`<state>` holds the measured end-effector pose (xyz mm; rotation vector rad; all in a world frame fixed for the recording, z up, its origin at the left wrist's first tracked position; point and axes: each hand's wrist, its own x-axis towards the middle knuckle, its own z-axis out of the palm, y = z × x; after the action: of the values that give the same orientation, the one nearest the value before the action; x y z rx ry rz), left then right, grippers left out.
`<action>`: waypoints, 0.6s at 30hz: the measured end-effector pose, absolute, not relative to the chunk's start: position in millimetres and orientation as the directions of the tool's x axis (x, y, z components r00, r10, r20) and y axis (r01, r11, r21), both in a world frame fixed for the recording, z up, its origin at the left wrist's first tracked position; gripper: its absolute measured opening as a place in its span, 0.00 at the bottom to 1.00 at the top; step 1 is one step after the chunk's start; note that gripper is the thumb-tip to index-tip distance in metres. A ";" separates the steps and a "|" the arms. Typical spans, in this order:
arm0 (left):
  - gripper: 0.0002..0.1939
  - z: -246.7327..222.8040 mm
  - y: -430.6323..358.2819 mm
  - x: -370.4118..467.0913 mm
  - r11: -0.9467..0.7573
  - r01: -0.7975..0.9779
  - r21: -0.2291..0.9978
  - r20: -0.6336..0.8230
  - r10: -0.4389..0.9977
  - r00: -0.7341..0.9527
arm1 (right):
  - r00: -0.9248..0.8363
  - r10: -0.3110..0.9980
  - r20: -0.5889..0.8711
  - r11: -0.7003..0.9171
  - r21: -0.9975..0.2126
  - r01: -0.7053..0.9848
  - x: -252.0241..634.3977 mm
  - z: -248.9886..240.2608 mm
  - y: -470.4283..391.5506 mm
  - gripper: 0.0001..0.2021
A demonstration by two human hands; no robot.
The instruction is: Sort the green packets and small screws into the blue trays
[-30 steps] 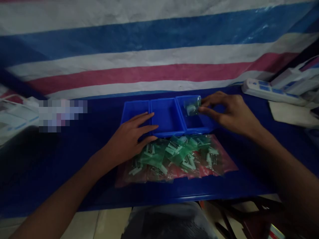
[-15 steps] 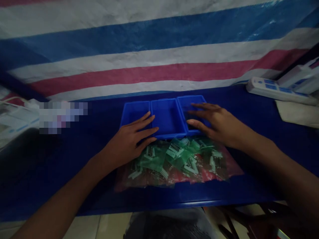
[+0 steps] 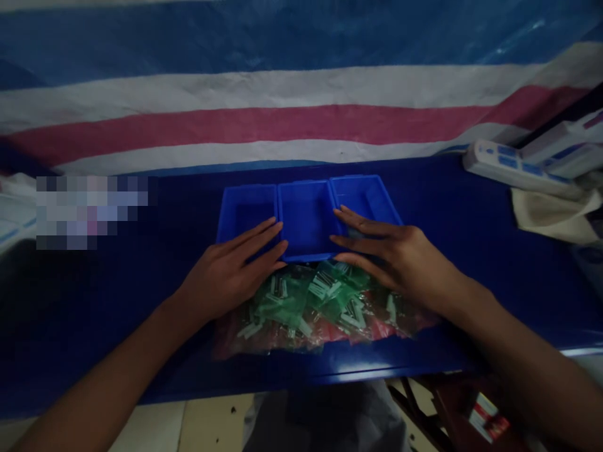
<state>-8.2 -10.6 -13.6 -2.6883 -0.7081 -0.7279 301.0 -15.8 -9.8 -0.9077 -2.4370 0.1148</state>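
Three blue plastic trays stand side by side on a blue table: a left tray (image 3: 249, 188), a middle tray (image 3: 308, 220) and a right tray (image 3: 365, 188). My left hand (image 3: 230, 267) lies over the front of the left tray, fingers stretched to the middle tray's near left edge. My right hand (image 3: 391, 251) reaches across the front of the right tray, fingers spread, tips at the middle tray's right edge. Neither hand holds anything. In front of the trays lie several green-tinted clear bags (image 3: 285, 298) with white plastic pieces and thin screw-like parts, on a reddish plastic sheet (image 3: 228, 336).
A striped tarpaulin (image 3: 301, 122) hangs behind the blue table (image 3: 438, 201). At the right are a white power strip (image 3: 518, 164) and a beige cloth-like piece (image 3: 546, 216). White items (image 3: 14, 216) and a blurred-out patch are at the left. A small red-white box (image 3: 487, 417) lies below the table.
My right hand has moved left and slightly down, from over the right tray to the middle tray's right edge. My left hand stays at the trays' left side. The view has shifted slightly.
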 end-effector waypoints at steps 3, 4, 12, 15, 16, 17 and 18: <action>0.13 -15.4 -9.4 -6.4 -0.850 0.524 -0.056 0.543 0.414 0.730 | -0.681 0.574 0.454 0.814 -0.223 0.537 307.6 -15.7 -15.5 0.16; 0.14 -15.2 -9.6 -5.7 -0.850 0.526 -0.026 0.545 0.429 0.720 | -0.687 0.571 0.449 0.815 -0.214 0.538 309.7 -16.5 -15.6 0.16; 0.09 -13.9 -10.4 0.2 -0.841 0.539 0.031 0.553 0.464 0.692 | -0.726 0.335 0.601 0.934 -0.107 0.342 298.9 0.7 -29.7 0.13; 0.09 -13.1 -12.5 -0.5 -0.843 0.538 0.008 0.562 0.449 0.695 | -0.764 0.339 0.549 0.937 -0.127 0.324 295.1 0.6 -34.2 0.07; 0.09 -12.2 -14.4 -0.5 -0.841 0.541 0.006 0.569 0.448 0.690 | -0.743 0.394 0.541 0.917 -0.181 0.354 295.1 -0.5 -35.1 0.06; 0.11 -10.9 -17.0 0.2 -0.835 0.551 0.010 0.579 0.454 0.677 | -0.709 0.473 0.523 0.881 -0.261 0.395 295.4 -1.4 -36.3 0.06; 0.14 -9.1 -20.1 1.7 -0.827 0.563 0.016 0.596 0.460 0.659 | -0.664 0.561 0.494 0.828 -0.347 0.441 295.6 -2.0 -37.9 0.07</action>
<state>1.7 -20.1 -9.1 -2.7033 -0.8403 -0.9007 295.6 -37.9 -2.0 -0.7325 -2.4040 0.2634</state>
